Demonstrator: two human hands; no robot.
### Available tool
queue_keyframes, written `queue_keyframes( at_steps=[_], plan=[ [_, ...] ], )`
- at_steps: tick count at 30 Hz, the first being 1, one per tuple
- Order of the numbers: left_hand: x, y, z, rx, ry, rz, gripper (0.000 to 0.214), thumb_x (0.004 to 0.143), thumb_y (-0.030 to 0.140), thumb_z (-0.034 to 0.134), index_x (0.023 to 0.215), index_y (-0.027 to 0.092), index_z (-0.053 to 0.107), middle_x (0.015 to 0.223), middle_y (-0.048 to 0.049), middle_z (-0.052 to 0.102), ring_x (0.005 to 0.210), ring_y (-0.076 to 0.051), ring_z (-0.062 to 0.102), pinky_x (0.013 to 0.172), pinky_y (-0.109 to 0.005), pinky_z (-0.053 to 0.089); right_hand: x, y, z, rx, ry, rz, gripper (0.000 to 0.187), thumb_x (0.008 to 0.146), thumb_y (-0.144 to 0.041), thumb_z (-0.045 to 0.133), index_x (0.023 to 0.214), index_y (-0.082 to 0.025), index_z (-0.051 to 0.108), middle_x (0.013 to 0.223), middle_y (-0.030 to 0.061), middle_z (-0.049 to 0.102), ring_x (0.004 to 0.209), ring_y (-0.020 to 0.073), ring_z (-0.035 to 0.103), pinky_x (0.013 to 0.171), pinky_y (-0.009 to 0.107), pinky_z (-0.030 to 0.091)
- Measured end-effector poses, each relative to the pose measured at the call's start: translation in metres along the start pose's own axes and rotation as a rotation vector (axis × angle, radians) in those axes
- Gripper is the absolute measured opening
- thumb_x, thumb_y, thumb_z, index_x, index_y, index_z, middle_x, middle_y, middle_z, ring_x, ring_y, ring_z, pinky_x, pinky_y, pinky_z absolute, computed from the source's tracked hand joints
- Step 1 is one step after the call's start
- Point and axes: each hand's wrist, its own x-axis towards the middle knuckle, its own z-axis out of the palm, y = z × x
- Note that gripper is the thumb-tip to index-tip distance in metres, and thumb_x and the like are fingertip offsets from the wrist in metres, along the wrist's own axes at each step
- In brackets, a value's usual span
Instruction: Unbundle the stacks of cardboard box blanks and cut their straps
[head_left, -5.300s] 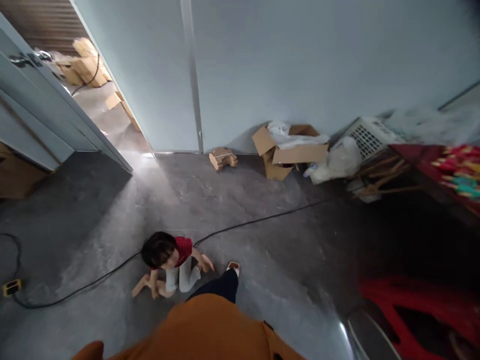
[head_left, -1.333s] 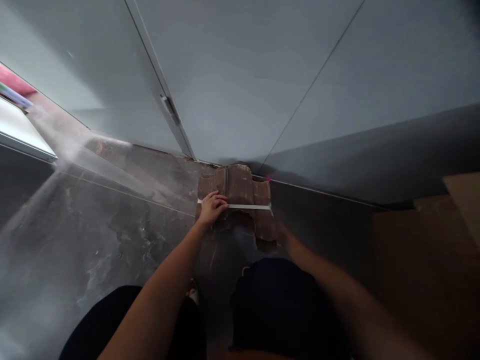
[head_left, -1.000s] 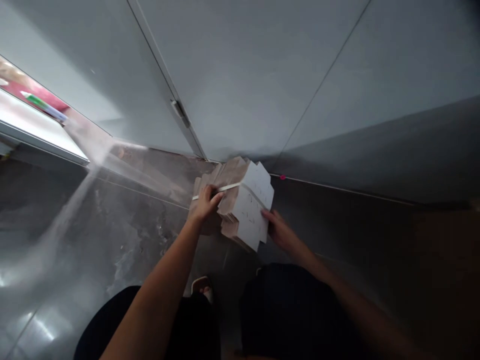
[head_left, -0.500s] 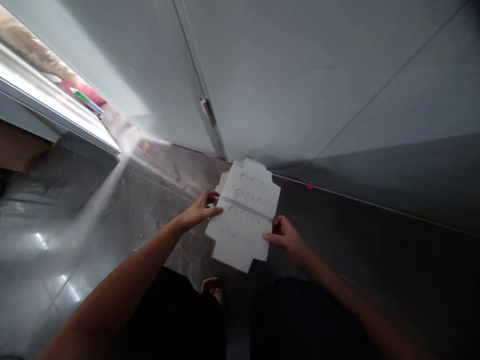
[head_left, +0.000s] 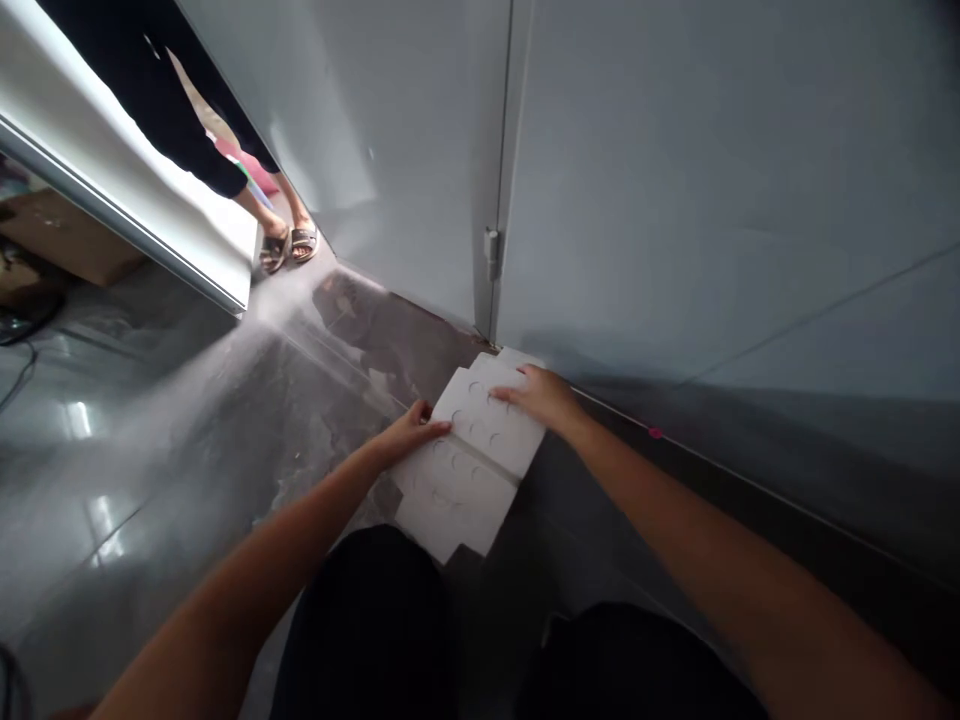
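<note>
A strapped bundle of flat white die-cut cardboard sheets (head_left: 469, 465) lies white side up on the grey floor by the wall, in front of my knees. My left hand (head_left: 409, 432) grips the bundle's left edge, fingers curled over it. My right hand (head_left: 541, 396) rests on the far top corner of the bundle, fingers laid on the white face. A pale strap crosses the bundle's middle.
A grey panel wall (head_left: 675, 180) with a hinge (head_left: 490, 250) stands right behind the bundle. Another person's legs in sandals (head_left: 285, 245) stand in the doorway at upper left. A brown box (head_left: 67, 235) and a cable (head_left: 19, 340) lie at far left.
The bundle went from brown side up to white side up and now lies lower on the floor. My right hand moved from its right edge to the far top corner. A person appeared in the doorway.
</note>
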Motion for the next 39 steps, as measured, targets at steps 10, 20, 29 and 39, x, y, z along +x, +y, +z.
queue_keyframes(
  at_steps=[10, 20, 29, 39],
  plan=[
    [0.017, 0.046, 0.049, 0.266, -0.313, 0.226, 0.047, 0.061, 0.051, 0.065, 0.096, 0.02, 0.059, 0.1, -0.0077, 0.063, 0.093, -0.026, 0.056, 0.08, -0.034, 0.041, -0.154, 0.101, -0.014, -0.191, -0.076, 0.26, 0.038, 0.065, -0.056, 0.06, 0.063, -0.021, 0.047, 0.07, 0.0061, 0.059, 0.063, 0.0243, 0.056, 0.053, 0.035, 0.042],
    [0.04, 0.061, 0.053, 0.365, -0.444, 0.298, 0.046, 0.081, 0.055, 0.037, 0.098, 0.022, 0.063, 0.103, -0.0038, 0.064, 0.098, -0.021, 0.057, 0.087, -0.03, 0.041, -0.072, 0.023, 0.006, -0.499, -0.075, -0.248, 0.039, 0.09, -0.046, 0.04, 0.085, -0.015, 0.063, 0.088, 0.0098, 0.064, 0.085, 0.0253, 0.058, 0.072, 0.034, 0.04],
    [0.038, 0.049, 0.065, 0.366, -0.501, 0.371, 0.052, 0.085, 0.056, 0.031, 0.089, 0.013, 0.061, 0.089, -0.0053, 0.063, 0.083, -0.016, 0.055, 0.079, -0.026, 0.041, -0.097, 0.04, 0.014, -0.594, 0.095, -0.489, 0.035, 0.092, -0.036, 0.041, 0.069, -0.016, 0.059, 0.073, 0.0027, 0.059, 0.077, 0.017, 0.052, 0.067, 0.03, 0.028],
    [0.02, 0.057, 0.085, 0.685, -0.487, 0.723, 0.043, 0.086, 0.048, 0.034, 0.074, 0.014, 0.056, 0.069, -0.0029, 0.055, 0.066, -0.012, 0.047, 0.063, -0.023, 0.034, -0.113, 0.05, 0.008, -0.579, 0.208, -0.524, 0.04, 0.092, -0.031, 0.034, 0.06, -0.016, 0.053, 0.063, 0.0027, 0.053, 0.066, 0.0157, 0.049, 0.063, 0.03, 0.027]
  ],
)
